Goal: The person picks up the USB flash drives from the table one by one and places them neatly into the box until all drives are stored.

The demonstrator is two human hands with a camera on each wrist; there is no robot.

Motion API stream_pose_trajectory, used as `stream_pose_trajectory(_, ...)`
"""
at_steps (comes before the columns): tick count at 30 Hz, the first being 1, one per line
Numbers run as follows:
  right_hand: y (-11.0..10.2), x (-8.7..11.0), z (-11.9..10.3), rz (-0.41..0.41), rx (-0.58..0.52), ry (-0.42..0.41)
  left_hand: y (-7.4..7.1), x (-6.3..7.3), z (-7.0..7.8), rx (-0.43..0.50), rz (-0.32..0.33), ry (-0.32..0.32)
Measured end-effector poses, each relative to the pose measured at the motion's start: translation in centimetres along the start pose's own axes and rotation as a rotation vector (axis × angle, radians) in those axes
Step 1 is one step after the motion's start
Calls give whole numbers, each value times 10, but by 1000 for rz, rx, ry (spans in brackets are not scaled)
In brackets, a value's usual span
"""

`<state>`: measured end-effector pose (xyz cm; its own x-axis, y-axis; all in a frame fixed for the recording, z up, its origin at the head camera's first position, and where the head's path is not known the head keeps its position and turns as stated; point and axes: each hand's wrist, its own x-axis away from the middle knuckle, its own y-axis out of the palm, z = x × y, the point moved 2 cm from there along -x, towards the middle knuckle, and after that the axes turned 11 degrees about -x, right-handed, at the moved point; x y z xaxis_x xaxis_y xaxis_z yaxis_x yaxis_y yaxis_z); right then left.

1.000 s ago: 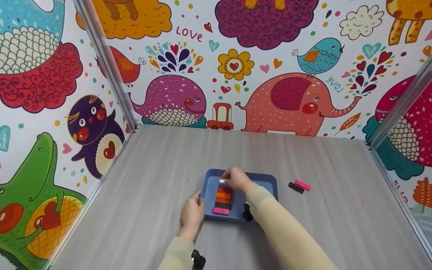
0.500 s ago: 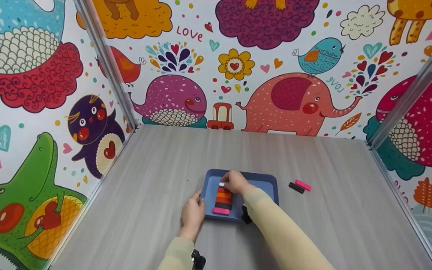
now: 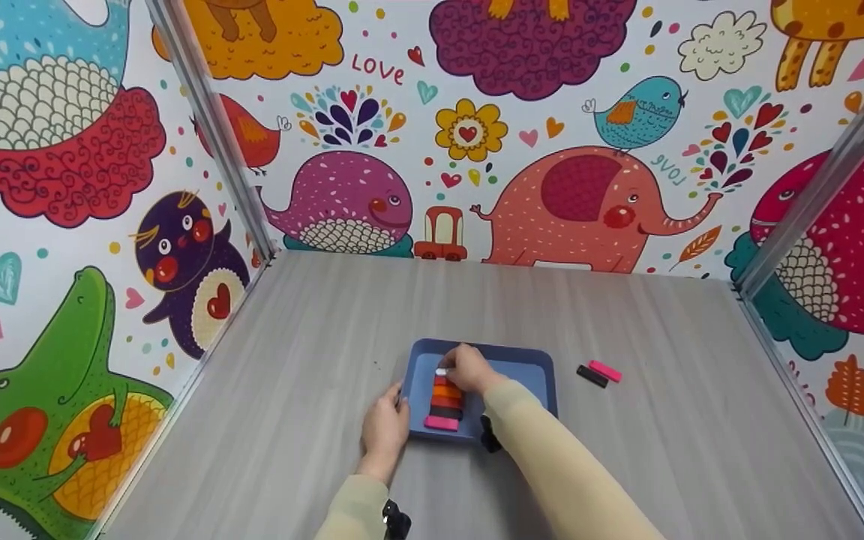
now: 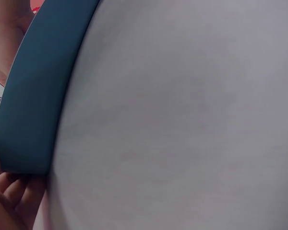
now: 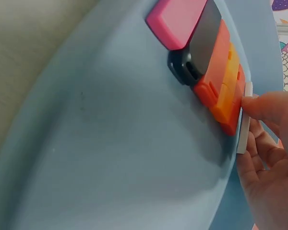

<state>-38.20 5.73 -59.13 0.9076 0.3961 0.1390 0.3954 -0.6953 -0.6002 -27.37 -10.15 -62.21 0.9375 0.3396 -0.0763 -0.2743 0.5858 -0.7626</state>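
Observation:
My right hand (image 3: 469, 367) is over the blue tray (image 3: 526, 360), pinching a small white bar (image 5: 245, 120) between thumb and fingers. The bar lies against the far end of a row of small bars. That row runs from a pink bar (image 5: 176, 21) through a black bar (image 5: 205, 40) to several orange and red bars (image 5: 225, 88). My left hand (image 3: 385, 427) grips the tray's left side. In the left wrist view, its curled fingers (image 4: 26, 199) are at the end of the tray's blue wall (image 4: 43, 86).
To the right of the tray, a black bar (image 3: 592, 376) and a pink bar (image 3: 605, 370) lie side by side on the grey wood-grain table (image 3: 312, 322). Printed walls with cartoon animals and metal corner posts (image 3: 211, 127) enclose the table's back and sides.
My right hand has moved slightly toward me, bringing the white bar down against the end of the row. The left hand and tray have stayed put.

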Motion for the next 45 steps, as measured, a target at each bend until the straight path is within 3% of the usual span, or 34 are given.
stream_pose_trajectory(11,4,2,2,4,-39,51,0,0,-1,-10,-8,2)
stream_pose_trajectory(18,3,4,1,17,-7,9,2,-1,-2,-17,1,4)
stream_pose_trajectory(35,3,1,4,-6,-44,75,2,-1,-2,-7,-12,-1)
stream_pose_trajectory(45,-3,4,-1,-7,12,10,1,-1,-1,-14,-17,-12)
